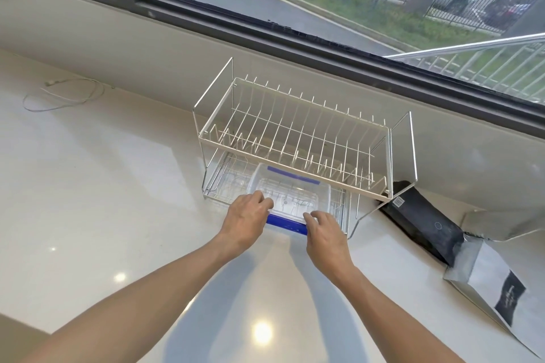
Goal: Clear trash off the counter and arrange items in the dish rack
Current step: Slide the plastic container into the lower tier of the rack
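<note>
We have both hands on a clear box point(287, 200) with blue clips, and it lies in the lower tier of the rack point(292, 141), its near blue edge poking out past the front wire. Our left hand point(244, 219) curls its fingers over the box's near left corner; our right hand point(323, 233) pinches the near right edge beside the blue clip. Both sets of fingers are narrow, closed on the box rim.

The rack stands toward the back edge of the worktop point(103, 200), against the sill. Its upper tier holds nothing we can see, and the box is the only item in the lower tier.

We judge the task partly done. The box is nearly home, needing perhaps a last push inward. Still left on the worktop are 2 bags at the right edge: a black bag point(421, 224) just right of the rack's foot, and a silver bag point(483, 283) nearer us, touching or overlapping it. A thin white cord point(63, 97) lies loose near the back left corner. Whether these count as trash we cannot tell, but they are what remains to clear.
</note>
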